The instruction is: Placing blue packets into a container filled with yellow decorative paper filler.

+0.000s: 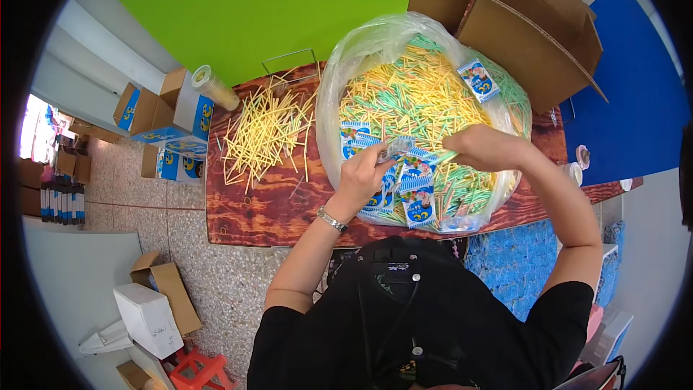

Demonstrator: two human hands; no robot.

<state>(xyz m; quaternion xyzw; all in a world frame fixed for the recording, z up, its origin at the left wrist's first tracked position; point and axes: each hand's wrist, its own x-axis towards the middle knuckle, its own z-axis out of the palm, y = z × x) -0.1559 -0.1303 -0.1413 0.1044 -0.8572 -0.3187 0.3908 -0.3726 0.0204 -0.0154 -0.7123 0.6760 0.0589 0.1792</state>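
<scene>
A large clear plastic bag lies open on the table, heaped with thin pastel sticks in yellow, green and pink. Over its near part, my left hand is closed on a small blue-and-white packet. My right hand pinches pale green sticks, whose ends reach to the packet; whether they are inside it I cannot tell. Several similar flat packets lie on the sticks below and beside my left hand. Another packet rests on the bag's far right side.
A loose pile of yellow sticks lies on the wood-patterned table to the left. Beyond it stand a clear cylindrical tub and a blue printed carton. An open cardboard box is at the back right, by a blue board.
</scene>
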